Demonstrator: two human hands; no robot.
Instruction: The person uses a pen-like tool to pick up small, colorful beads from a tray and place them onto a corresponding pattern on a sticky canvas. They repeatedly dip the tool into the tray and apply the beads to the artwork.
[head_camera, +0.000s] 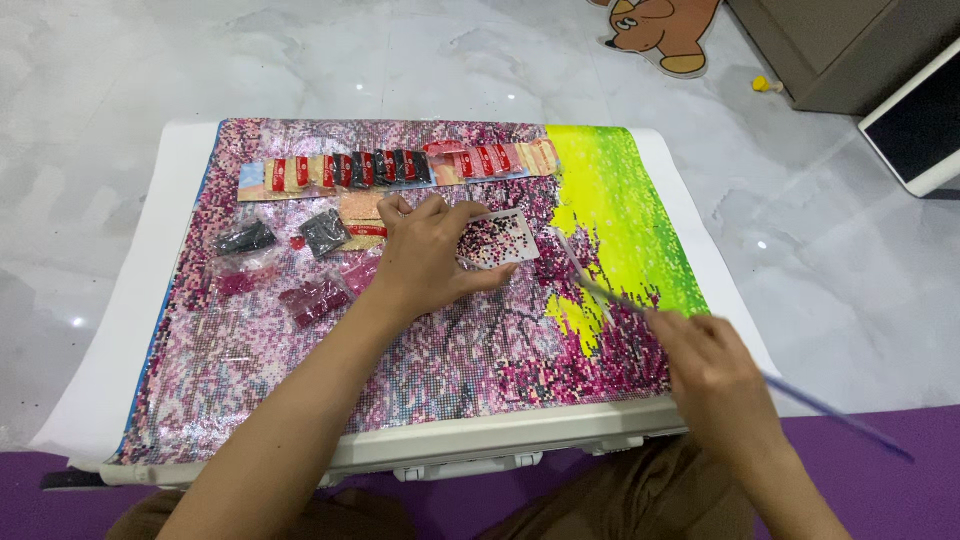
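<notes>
Farthest to the left of the left hand's grip lies a scatter of small clear bags (285, 265) holding dark and magenta beads, set on the finished part of the picture, likely so each colour is within easy reach. Above them and above the grip runs a row of little red and black packets (400, 166) laid edge to edge across the top of the canvas (250, 360), seemingly sorted in order. The canvas, a bead mosaic in pink and silver, covers a white tabletop (175, 215) almost to its edges.

The left hand (425, 255) lies flat on the canvas, its grip closed lightly on the near edge of a small white tray (497, 240) speckled with dark red beads; thumb and fingers pin the tray down, probably so it cannot slide while beads are picked from it.

To the right of that grip the canvas is a bare yellow-green patch (620, 210), not yet covered. The right hand (712, 375) hovers over the near right corner, its grip closed around a thin blue pen-like stick (620, 298), held like a pencil, its tip pointing up-left toward the tray and resting near the border between magenta beads and the uncovered patch.
</notes>
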